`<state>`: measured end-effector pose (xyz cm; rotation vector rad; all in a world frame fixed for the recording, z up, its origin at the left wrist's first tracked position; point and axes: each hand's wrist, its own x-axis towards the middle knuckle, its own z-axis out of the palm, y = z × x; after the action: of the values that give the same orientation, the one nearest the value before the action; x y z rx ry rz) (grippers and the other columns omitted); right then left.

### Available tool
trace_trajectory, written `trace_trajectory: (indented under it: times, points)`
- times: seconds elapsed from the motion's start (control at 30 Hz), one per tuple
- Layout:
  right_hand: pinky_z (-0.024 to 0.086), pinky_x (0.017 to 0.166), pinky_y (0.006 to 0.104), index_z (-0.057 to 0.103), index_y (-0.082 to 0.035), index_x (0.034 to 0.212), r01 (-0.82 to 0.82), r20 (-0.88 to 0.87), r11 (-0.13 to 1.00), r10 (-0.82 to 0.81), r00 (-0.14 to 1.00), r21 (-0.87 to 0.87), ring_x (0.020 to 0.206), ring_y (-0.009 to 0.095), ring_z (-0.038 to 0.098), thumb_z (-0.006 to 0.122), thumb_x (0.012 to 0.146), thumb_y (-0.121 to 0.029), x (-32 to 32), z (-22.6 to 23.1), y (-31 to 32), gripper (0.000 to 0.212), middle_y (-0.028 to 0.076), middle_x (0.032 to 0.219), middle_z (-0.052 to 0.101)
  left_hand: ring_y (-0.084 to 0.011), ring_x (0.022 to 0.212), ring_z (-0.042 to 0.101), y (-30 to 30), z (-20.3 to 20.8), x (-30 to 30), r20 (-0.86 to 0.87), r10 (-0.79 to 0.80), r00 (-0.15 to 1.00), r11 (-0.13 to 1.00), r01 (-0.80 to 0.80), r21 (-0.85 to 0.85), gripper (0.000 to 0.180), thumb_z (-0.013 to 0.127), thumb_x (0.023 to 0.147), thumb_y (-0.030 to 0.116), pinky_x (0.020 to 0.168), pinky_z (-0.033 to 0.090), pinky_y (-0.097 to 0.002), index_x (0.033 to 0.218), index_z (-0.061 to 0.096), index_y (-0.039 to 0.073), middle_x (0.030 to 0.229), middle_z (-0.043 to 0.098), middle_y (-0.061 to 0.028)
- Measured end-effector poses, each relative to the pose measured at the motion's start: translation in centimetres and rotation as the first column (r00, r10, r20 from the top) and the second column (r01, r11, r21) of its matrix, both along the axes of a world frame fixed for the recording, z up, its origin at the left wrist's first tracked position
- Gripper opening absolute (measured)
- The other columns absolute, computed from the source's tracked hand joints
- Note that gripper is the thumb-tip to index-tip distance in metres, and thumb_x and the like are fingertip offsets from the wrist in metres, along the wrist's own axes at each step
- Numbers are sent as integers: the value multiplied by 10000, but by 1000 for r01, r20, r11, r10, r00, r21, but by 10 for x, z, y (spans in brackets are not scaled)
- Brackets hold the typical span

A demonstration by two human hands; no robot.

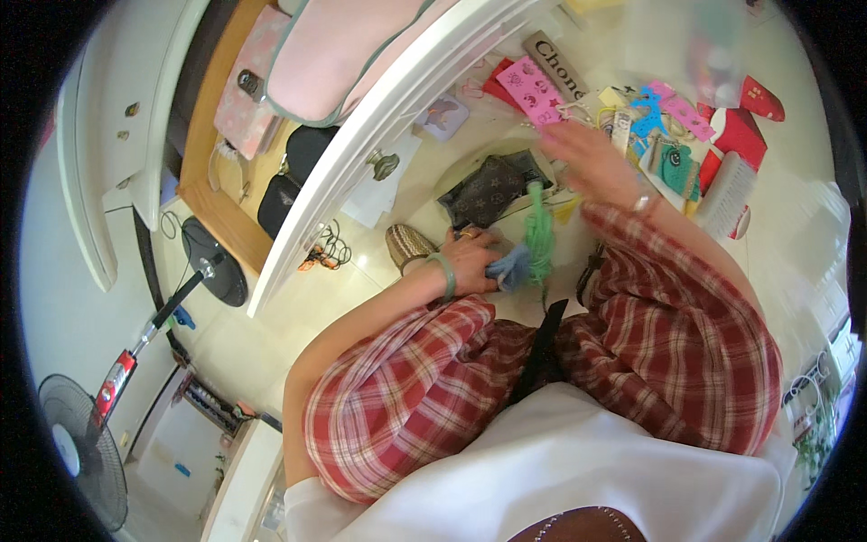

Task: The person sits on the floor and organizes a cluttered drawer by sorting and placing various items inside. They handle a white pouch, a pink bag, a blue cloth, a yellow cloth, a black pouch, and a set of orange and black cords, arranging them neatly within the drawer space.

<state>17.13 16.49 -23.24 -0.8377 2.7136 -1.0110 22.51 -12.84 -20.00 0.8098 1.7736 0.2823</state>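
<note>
My left hand [468, 262], with a green bangle on its wrist, is closed with curled fingers against a soft blue bundle [511, 268]. Beside that bundle, in front of my lap, is a bright green bundle of strands [539, 235]. A dark brown patterned pouch [492, 191] lies just beyond my left hand. My right hand [596, 163] is stretched out with nothing visible in it, slightly blurred, near a pink patterned sheet [531, 90] and a heap of small items. In that heap are a blue cutout figure [647, 111] and a teal pouch [675, 169].
An open white drawer front [379, 108] stands on the left, with a pink bag [339, 54] above it. Red items [739, 131] and a pale box [725, 194] lie at the right. A tangled dark cord [330, 248] is on the floor; a standing fan [86, 447] is further left.
</note>
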Motion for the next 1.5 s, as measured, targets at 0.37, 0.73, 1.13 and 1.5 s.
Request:
trace_trajectory:
  times: [0.37,0.73,1.13,1.5]
  points:
    - [366,960,432,509,-160,1314,-76,110,987,60,992,143,1096,268,510,770,682,-385,0,-4,-37,720,77,1163,558,-390,872,627,-13,8,-8,112,282,953,959,-284,-2,388,654,793,358,852,484,-429,1068,617,86,904,665,-192]
    - [455,900,308,558,0,1264,443,916,870,21,400,-214,1026,143,569,569,934,-334,-21,71,38,469,56,1143,627,-357,804,651,22,21,-41,129,575,808,794,-589,151,403,640,820,427,737,503,-430,1072,627,112,861,678,-171]
    - [364,1059,338,419,51,1375,125,480,890,114,870,-439,1238,223,504,715,765,-313,-146,270,-36,769,161,1340,512,-348,706,616,13,47,-47,69,599,798,693,-560,453,357,618,872,472,623,461,-437,981,579,134,766,614,-157]
    - [499,810,402,606,-72,1160,-392,6,915,394,919,-96,907,355,603,696,740,-219,-181,219,-253,455,172,1016,624,-352,679,624,-5,27,-28,71,700,711,597,-636,488,452,614,843,555,593,461,-448,993,605,128,736,629,-160]
